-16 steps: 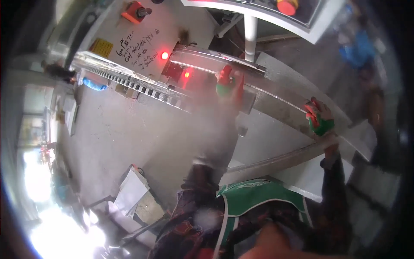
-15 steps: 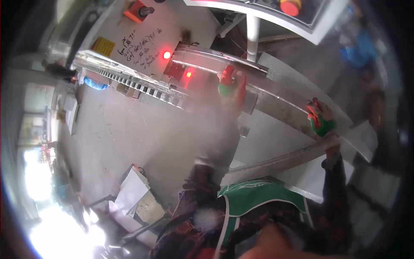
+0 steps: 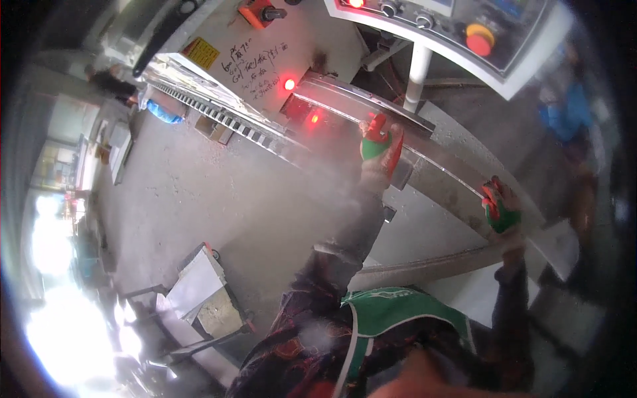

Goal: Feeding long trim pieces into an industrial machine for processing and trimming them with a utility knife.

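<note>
Both of my hands wear red and green gloves. My left hand (image 3: 378,142) is raised and closed on the upper edge of a long grey metal strip (image 3: 438,176), which runs slantwise along the front of a machine. My right hand (image 3: 499,207) grips the same strip further right and lower. Dark patterned sleeves cover my forearms, and a green apron (image 3: 405,315) shows below them.
Behind the strip the machine has red lights (image 3: 289,84) and a toothed rail (image 3: 219,113). A control panel (image 3: 458,30) with a red button stands on a white post. A small cart with papers (image 3: 199,285) stands on the concrete floor at the lower left. Another person (image 3: 109,83) is far off.
The view has shifted slightly, so everything sits a little lower and further right. Both hands keep their hold on the strip.
</note>
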{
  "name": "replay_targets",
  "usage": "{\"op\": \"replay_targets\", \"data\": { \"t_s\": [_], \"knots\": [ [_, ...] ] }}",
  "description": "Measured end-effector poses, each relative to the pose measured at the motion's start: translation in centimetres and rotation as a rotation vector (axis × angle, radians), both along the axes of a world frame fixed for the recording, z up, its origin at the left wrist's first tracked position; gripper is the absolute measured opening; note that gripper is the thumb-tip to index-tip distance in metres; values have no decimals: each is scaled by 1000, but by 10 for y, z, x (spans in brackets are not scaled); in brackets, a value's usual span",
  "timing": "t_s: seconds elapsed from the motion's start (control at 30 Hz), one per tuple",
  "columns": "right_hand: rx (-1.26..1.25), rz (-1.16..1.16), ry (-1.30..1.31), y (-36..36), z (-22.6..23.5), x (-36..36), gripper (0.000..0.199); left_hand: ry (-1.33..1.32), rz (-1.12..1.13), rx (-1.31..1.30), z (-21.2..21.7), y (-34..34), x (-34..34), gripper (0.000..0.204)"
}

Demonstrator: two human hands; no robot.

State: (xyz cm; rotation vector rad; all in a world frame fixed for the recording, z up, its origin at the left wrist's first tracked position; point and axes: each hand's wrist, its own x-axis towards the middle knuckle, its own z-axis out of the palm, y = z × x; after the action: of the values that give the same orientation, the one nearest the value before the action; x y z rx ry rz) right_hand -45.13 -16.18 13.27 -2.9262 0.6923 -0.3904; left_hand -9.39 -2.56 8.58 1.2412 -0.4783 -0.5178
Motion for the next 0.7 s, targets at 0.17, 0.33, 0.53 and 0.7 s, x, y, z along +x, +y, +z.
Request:
{"op": "replay_targets", "data": {
  "t_s": [0.17, 0.33, 0.53, 0.7],
  "knots": [
    [-12, 42, -31, -3, 2, 3, 49, 133, 32, -179, -5, -2, -1, 37],
    [-77, 31, -54, -12, -21, -4, 47, -300, 105, 203, 5, 5, -5, 54],
    [-43, -11, -12, -11, -18, -3, 44, 103, 26, 115, 11, 7, 0, 51],
    [-67, 14, -4, -7, -9, 5, 47, -229, 109, 231, 15, 8, -3, 51]
  ]
}}
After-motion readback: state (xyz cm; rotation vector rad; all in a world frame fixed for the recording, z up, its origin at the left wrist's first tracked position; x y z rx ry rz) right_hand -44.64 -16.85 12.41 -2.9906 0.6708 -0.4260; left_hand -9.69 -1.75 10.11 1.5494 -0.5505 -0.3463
